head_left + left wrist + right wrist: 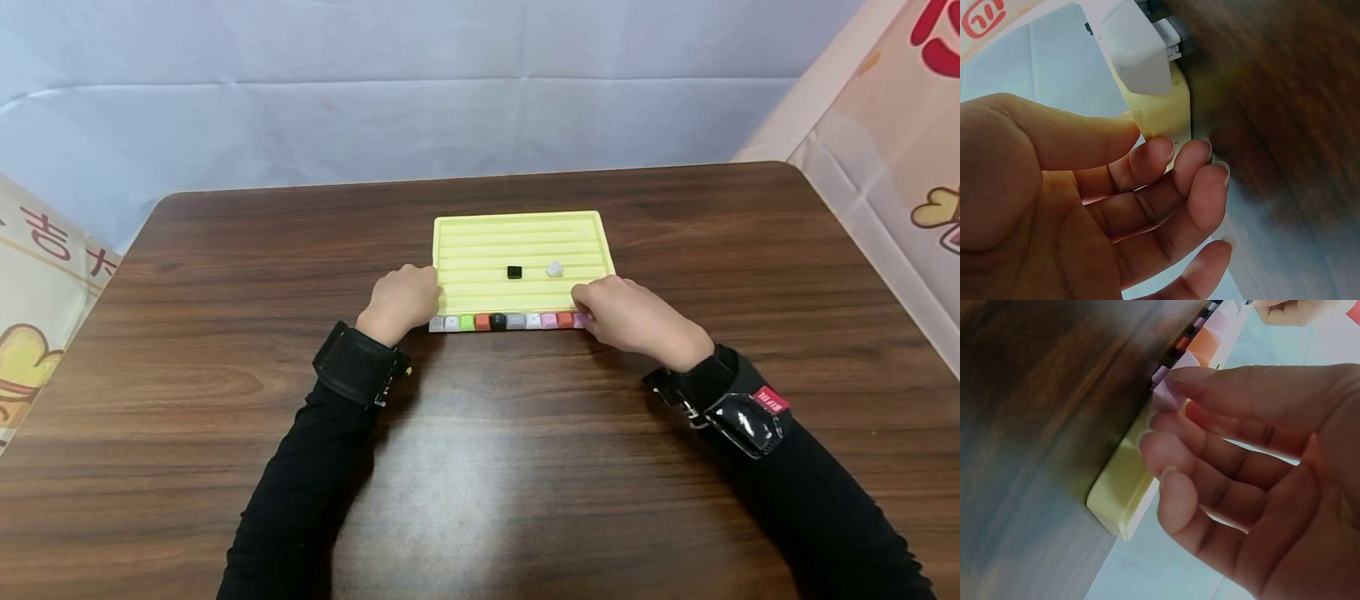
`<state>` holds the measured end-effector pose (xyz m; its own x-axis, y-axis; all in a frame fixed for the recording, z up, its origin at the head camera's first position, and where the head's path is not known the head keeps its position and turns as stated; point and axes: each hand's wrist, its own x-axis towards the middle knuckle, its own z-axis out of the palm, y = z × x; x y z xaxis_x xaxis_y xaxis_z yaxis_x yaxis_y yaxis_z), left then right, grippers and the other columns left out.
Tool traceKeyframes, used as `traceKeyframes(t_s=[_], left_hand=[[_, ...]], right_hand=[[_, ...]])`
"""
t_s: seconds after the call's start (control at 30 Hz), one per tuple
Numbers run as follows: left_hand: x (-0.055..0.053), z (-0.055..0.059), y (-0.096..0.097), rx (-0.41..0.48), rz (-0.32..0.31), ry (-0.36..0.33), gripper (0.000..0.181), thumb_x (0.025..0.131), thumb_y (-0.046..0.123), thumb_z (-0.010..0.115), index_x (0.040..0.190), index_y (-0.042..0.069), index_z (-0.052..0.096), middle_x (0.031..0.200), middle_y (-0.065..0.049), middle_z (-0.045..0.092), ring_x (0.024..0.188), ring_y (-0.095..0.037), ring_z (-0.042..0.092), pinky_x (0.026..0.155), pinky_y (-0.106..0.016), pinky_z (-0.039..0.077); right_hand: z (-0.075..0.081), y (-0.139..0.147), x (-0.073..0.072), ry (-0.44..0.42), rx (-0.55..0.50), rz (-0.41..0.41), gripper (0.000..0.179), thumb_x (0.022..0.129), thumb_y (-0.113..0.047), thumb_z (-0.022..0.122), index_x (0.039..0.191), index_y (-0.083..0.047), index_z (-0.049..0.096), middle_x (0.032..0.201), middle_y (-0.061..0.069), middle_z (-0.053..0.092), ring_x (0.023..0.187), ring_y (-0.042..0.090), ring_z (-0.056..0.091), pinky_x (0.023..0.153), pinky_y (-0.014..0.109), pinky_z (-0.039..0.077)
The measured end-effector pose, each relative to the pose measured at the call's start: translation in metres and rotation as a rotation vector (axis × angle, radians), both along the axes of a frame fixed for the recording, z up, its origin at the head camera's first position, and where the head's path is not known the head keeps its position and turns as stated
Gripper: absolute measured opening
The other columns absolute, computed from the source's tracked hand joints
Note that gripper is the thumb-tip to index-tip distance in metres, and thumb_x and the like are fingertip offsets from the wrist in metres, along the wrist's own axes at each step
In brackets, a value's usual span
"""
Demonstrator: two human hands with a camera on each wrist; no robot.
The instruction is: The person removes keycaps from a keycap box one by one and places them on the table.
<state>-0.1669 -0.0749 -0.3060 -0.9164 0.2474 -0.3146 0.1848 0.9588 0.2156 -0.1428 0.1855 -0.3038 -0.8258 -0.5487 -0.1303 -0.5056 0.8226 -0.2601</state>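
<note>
A pale yellow ridged tray lies on the table with a row of coloured keycaps along its near edge. On its ridges sit a black keycap and a white keycap. At the tray's left side, my left hand grips the edge; the left wrist view shows thumb and fingertips on the yellow rim, beside a pale keycap. My right hand pinches a purple keycap at the row's right end, its thumb on top. The fingers' far contact is partly hidden.
The brown wooden table extends around the tray on all sides. A pale blue cloth hangs behind its far edge. Printed cloths stand at the left and right.
</note>
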Motion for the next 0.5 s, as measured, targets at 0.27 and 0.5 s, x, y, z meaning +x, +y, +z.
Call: traceKeyframes(t_s=[0.27, 0.5], left_hand=[[-0.0010, -0.0014, 0.0004, -0.012, -0.002, 0.004, 0.024, 0.098, 0.016, 0.041, 0.082, 0.004, 0.055, 0.062, -0.005, 0.034, 0.053, -0.019, 0.033, 0.053, -0.030, 0.027], [-0.0008, -0.0012, 0.0005, -0.010, -0.008, 0.007, 0.025, 0.098, 0.016, 0.041, 0.082, 0.004, 0.055, 0.062, -0.005, 0.034, 0.053, -0.019, 0.034, 0.053, -0.030, 0.028]], right_hand=[[-0.0001, 0.0004, 0.0000, 0.006, 0.003, -0.004, 0.012, 0.082, 0.001, 0.062, 0.074, -0.004, 0.054, 0.066, 0.004, 0.047, 0.055, 0.016, 0.040, 0.048, 0.027, 0.031], [0.0007, 0.0016, 0.0001, -0.003, 0.014, -0.014, 0.010, 0.081, -0.001, 0.065, 0.077, -0.003, 0.056, 0.071, 0.006, 0.051, 0.057, 0.017, 0.042, 0.049, 0.027, 0.032]])
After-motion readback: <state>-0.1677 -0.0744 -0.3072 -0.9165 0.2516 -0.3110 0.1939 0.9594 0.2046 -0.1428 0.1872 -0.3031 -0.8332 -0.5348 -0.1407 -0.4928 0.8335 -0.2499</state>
